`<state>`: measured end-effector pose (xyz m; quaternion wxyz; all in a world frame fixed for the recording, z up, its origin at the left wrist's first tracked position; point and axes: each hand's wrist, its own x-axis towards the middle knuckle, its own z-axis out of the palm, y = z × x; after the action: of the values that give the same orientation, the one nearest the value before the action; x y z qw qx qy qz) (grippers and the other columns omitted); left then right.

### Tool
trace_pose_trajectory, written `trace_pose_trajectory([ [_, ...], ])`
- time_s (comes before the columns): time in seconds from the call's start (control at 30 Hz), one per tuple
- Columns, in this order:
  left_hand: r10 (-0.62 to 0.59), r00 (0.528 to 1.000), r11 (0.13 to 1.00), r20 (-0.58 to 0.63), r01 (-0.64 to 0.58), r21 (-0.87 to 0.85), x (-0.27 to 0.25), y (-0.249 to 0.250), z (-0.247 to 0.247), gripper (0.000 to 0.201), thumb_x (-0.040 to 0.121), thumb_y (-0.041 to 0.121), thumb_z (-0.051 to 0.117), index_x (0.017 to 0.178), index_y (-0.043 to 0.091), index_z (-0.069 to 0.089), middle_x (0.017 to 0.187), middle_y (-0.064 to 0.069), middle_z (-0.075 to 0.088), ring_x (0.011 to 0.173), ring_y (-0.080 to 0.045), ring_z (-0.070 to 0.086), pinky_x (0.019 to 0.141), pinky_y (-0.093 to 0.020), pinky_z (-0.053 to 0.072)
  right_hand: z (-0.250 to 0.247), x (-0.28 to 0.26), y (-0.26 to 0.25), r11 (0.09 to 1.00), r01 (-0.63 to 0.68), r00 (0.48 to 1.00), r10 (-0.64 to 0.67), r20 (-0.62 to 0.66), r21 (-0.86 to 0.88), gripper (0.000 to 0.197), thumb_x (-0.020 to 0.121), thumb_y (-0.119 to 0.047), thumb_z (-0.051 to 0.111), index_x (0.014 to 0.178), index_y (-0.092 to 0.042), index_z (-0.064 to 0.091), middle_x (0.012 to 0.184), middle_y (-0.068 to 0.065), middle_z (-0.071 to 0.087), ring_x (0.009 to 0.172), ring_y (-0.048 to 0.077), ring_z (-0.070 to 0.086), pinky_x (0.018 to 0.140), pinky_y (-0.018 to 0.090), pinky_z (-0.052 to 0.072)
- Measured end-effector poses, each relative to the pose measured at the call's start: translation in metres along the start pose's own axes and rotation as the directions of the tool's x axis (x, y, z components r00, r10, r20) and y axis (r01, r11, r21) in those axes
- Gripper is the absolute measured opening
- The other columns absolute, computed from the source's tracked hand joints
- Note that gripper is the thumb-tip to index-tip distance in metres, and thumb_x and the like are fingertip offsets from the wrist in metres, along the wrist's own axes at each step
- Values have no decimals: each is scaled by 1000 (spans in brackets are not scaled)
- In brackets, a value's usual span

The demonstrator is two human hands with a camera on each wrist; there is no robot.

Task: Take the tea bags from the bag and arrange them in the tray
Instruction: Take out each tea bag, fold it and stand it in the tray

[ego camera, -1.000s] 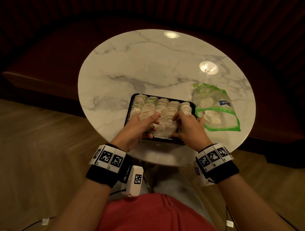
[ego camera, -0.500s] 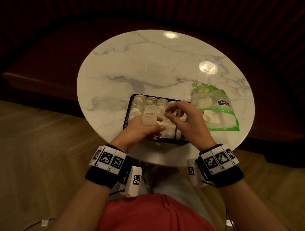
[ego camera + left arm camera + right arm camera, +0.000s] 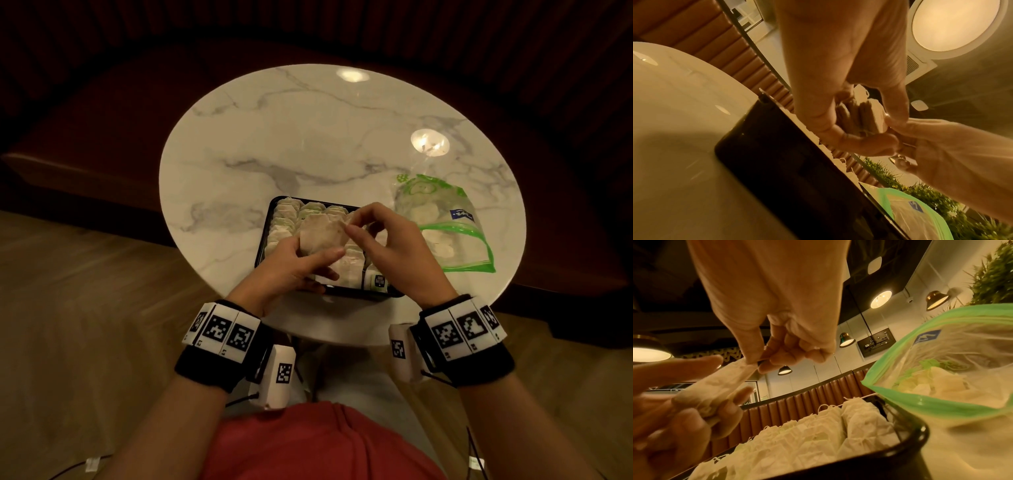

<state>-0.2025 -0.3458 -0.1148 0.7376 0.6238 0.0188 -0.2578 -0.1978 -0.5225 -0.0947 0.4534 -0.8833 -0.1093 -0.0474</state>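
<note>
1. The left hand [image 3: 294, 270] is holding a small stack of tea bags [image 3: 322, 233] above the black tray [image 3: 265, 236]; its thumb [image 3: 325, 255] is lying across the front of the stack and its fingers are curling behind it.
2. The right hand [image 3: 394, 253] is pinching the upper right corner of the held stack between thumb and forefinger. In the right wrist view the pinching fingertips [image 3: 764, 365] are closing on the paper edge while the remaining fingers are curling inward.
3. In the left wrist view the edges of several bags [image 3: 859, 116] are showing side by side between the left fingers, and the right hand [image 3: 941, 146] is meeting them from the right.
4. The tray is sitting on the near part of the round marble desk [image 3: 308, 144], directly under both hands. Rows of tea bags [image 3: 818, 431] are standing packed on edge inside it, with strings showing along their tops. One bag's printed tag [image 3: 378, 281] is lying near the tray's near right corner.
5. The clear zip bag [image 3: 442, 222], trimmed in green, is lying on the desk just to the right of the tray with its mouth facing the person; pale tea bags [image 3: 937, 382] are lying inside it.
6. Both wrists are wearing black bands [image 3: 219, 356] carrying square coded markers.
</note>
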Motion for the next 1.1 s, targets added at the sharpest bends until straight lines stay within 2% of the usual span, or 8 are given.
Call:
trace_pose_trajectory([
  [0.13, -7, 999, 999, -33, 5, -53, 3, 1, -1, 13, 94, 18, 60, 106, 12, 63, 87, 1, 73, 72, -12, 68, 53, -22, 50, -4, 0, 1, 995, -51, 997, 56, -52, 86, 3, 94, -16, 62, 93, -16, 59, 84, -10, 63, 73, 5, 57, 64, 16, 41],
  [0.23, 24, 999, 998, -26, -26, -49, 2, 0, -2, 11, 95, 18, 58, 105, 16, 64, 89, 3, 74, 71, -9, 67, 53, -21, 48, -4, 0, -1, 980, -87, 993, 100, -61, 178, 4, 95, -15, 61, 93, -19, 59, 87, 1, 69, 83, 18, 65, 71, 35, 49],
  [0.37, 46, 998, 996, -35, -48, -80, 1, 0, 0, 13, 93, 19, 60, 105, 16, 65, 91, 1, 74, 69, -8, 66, 54, -20, 48, -7, 0, -7, 954, -138, 989, 146, -10, 267, 12, 94, -16, 62, 105, -12, 63, 85, 7, 72, 76, 9, 66, 67, 19, 49],
  [0.5, 46, 998, 990, -52, -52, -133, 0, 0, 3, 21, 83, 25, 67, 101, 15, 66, 87, 1, 74, 66, -8, 64, 52, -20, 47, -8, 0, -7, 938, -185, 983, 177, 52, 292, 19, 91, -11, 66, 109, -15, 64, 89, 10, 73, 82, 23, 70, 75, 34, 56],
  [0.6, 29, 998, 984, -60, -39, -174, 1, 0, 4, 39, 73, 32, 70, 106, 12, 65, 87, 0, 73, 65, -7, 63, 51, -19, 46, -8, 0, -9, 929, -183, 983, 177, 48, 321, 17, 92, -9, 64, 108, -16, 63, 86, 5, 72, 75, 10, 68, 67, 26, 57],
  [0.7, 15, 997, 974, -72, -30, -223, 3, 0, 5, 37, 79, 27, 69, 112, 10, 64, 86, 2, 72, 65, -5, 62, 51, -19, 47, -7, -2, -11, 902, -218, 975, 217, 44, 374, 21, 96, -14, 59, 116, -9, 61, 83, 5, 69, 69, 6, 65, 64, 21, 55],
  [0.9, 38, 990, 958, -134, -74, -278, 6, 2, 7, 10, 93, 16, 60, 101, 13, 67, 80, 6, 72, 64, -3, 60, 50, -16, 46, -2, -15, -9, 900, -260, 964, 262, 45, 350, 12, 91, -23, 65, 97, -13, 70, 82, 7, 72, 74, 11, 66, 67, 24, 54],
  [1.1, 82, 983, 967, -162, -118, -226, 5, 1, 9, 16, 91, 16, 64, 107, 13, 68, 91, 0, 71, 68, -4, 60, 54, -18, 46, 7, -19, -10, 961, -164, 979, 187, -87, 224, 7, 87, -14, 71, 92, -16, 75, 83, -5, 73, 77, 3, 68, 73, 17, 52],
])
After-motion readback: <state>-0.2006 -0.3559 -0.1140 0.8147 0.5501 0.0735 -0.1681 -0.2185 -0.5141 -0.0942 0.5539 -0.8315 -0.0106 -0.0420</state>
